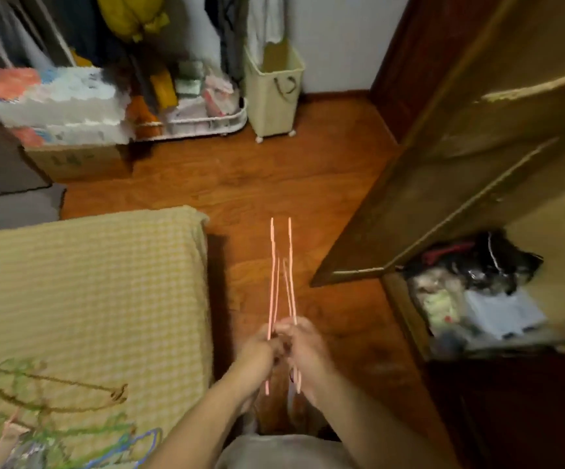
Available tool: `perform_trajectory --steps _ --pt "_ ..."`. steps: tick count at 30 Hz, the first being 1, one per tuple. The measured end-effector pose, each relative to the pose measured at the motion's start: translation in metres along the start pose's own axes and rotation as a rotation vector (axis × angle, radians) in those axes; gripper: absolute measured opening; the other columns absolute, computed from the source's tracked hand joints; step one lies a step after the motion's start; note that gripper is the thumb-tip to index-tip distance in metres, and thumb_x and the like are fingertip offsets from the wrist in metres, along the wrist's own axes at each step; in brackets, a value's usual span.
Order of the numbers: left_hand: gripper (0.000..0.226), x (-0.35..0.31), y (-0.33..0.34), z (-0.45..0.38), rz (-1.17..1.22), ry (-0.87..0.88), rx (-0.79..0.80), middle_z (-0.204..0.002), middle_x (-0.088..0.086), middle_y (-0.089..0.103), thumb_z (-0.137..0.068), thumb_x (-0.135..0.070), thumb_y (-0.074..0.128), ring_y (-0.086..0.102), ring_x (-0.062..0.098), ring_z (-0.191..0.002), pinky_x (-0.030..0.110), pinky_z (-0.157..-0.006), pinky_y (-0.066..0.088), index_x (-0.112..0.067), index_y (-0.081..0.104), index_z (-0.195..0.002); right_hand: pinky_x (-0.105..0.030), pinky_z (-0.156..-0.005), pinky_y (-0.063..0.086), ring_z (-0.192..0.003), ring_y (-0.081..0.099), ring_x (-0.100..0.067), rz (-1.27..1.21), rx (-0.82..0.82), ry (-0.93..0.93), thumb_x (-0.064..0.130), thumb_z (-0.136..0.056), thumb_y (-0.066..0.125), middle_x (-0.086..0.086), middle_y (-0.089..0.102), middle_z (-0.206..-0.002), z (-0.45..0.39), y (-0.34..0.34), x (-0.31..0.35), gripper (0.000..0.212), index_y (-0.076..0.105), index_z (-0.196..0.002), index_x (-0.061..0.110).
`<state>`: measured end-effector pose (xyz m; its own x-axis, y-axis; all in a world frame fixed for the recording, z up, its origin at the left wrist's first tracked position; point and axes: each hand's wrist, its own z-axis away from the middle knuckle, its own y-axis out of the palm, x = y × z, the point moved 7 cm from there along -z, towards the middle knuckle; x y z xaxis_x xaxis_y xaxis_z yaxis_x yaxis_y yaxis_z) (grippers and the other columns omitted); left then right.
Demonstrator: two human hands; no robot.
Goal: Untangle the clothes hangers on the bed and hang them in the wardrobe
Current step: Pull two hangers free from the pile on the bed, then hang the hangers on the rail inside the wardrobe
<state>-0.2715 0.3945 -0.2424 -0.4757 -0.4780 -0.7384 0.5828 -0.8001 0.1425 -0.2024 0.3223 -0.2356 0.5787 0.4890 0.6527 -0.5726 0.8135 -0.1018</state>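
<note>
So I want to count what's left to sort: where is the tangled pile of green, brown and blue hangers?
The tangled pile of green, brown and blue hangers lies at the lower left of the head view, on the yellow checked bed cover, left of both hands.

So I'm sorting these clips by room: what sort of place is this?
Most likely a bedroom: a bed with a checked cover, an open wardrobe with clothes inside, and a laundry basket by the wall.

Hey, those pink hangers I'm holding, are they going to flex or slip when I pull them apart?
The pink hangers look thin, so they probably flex and weigh little. Both the left hand and right hand grip them, so slipping seems unlikely. They may snag each other.
</note>
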Motion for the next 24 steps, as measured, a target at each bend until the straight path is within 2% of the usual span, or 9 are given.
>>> perform_trajectory --steps 1,3,6,8,11,13,18,21,24 --pt "0.051 -0.008 0.036 -0.006 -0.077 -0.013 0.14 -0.115 0.015 0.07 -0.075 0.011 0.047 0.067 0.02 -0.097 0.023 -0.073 0.049 -0.014 0.067 -0.115 -0.045 -0.085 0.058 -0.094 0.069 -0.026 -0.143 -0.13 0.008 0.023 -0.095 0.055 -0.01 0.07 -0.105 0.0 -0.045 -0.005 0.012 0.066 -0.096 0.027" --pt "0.063 -0.004 0.043 -0.011 -0.116 -0.053 0.199 -0.123 0.007 0.063 -0.067 0.007 0.052 0.061 0.022 -0.11 0.026 -0.077 0.048 -0.022 0.065 -0.122 -0.043 -0.083 0.058 -0.097 0.066 -0.025 -0.224 -0.189 0.036 0.015 -0.098 0.05 -0.011 0.065 -0.113 -0.007 -0.08 -0.015 0.016 0.061 -0.107 0.024" --pt "0.07 -0.017 0.091 -0.017 -0.36 -0.072 0.407 -0.127 -0.002 0.055 -0.075 0.012 0.05 0.057 0.022 -0.11 0.026 -0.069 0.049 -0.031 0.057 -0.13 -0.04 -0.083 0.053 -0.089 0.059 -0.022 -0.35 -0.276 0.047 0.007 -0.099 0.049 -0.013 0.061 -0.111 0.003 -0.155 -0.018 0.019 0.056 -0.114 0.017" --pt "0.057 -0.026 0.123 -0.031 -0.55 -0.077 0.452 -0.119 0.004 0.059 -0.086 0.008 0.047 0.059 0.022 -0.091 0.03 -0.062 0.05 -0.029 0.057 -0.128 -0.028 -0.067 0.049 -0.075 0.053 -0.016 -0.409 -0.323 -0.007 0.002 -0.101 0.045 -0.006 0.057 -0.092 0.021 -0.21 -0.019 0.018 0.052 -0.112 0.015" --pt "0.031 -0.057 0.187 -0.048 -0.703 -0.128 0.449 -0.118 0.011 0.061 -0.102 -0.013 0.037 0.064 0.023 -0.085 0.042 -0.064 0.059 -0.026 0.062 -0.114 -0.014 -0.052 0.05 -0.075 0.056 -0.01 -0.464 -0.431 -0.082 0.008 -0.101 0.049 -0.006 0.061 -0.099 0.042 -0.297 -0.032 0.015 0.054 -0.105 0.021" --pt "0.022 -0.077 0.221 -0.052 -0.703 -0.158 0.474 -0.116 0.009 0.061 -0.105 -0.023 0.04 0.065 0.021 -0.079 0.047 -0.063 0.062 -0.021 0.061 -0.11 -0.016 -0.049 0.05 -0.068 0.059 -0.008 -0.492 -0.479 -0.138 0.009 -0.1 0.052 -0.002 0.06 -0.092 0.049 -0.331 -0.031 0.017 0.057 -0.111 0.021" --pt "0.028 -0.151 0.372 -0.05 -0.767 0.098 0.609 -0.088 0.011 0.061 -0.102 -0.039 0.049 0.061 0.018 -0.067 0.03 -0.046 0.056 -0.016 0.064 -0.1 -0.05 -0.084 0.056 -0.095 0.068 -0.043 -0.58 -0.636 -0.259 0.01 -0.1 0.052 -0.025 0.063 -0.111 0.069 -0.447 0.0 0.02 0.058 -0.119 0.016" --pt "0.028 -0.197 0.431 -0.055 -0.748 0.159 0.669 -0.097 0.014 0.064 -0.106 -0.028 0.042 0.064 0.022 -0.071 0.035 -0.054 0.06 -0.01 0.062 -0.112 -0.035 -0.058 0.053 -0.064 0.066 -0.02 -0.563 -0.673 -0.345 0.005 -0.1 0.05 -0.007 0.058 -0.087 0.064 -0.519 0.023 0.019 0.057 -0.114 0.015" --pt "0.024 -0.255 0.444 -0.08 -1.018 0.285 0.649 -0.091 0.016 0.066 -0.105 -0.018 0.043 0.061 0.025 -0.069 0.034 -0.054 0.054 -0.009 0.064 -0.11 -0.025 -0.054 0.04 -0.067 0.053 -0.017 -0.422 -0.769 -0.359 0.002 -0.097 0.048 -0.006 0.055 -0.084 0.065 -0.575 0.043 0.021 0.062 -0.106 0.015"
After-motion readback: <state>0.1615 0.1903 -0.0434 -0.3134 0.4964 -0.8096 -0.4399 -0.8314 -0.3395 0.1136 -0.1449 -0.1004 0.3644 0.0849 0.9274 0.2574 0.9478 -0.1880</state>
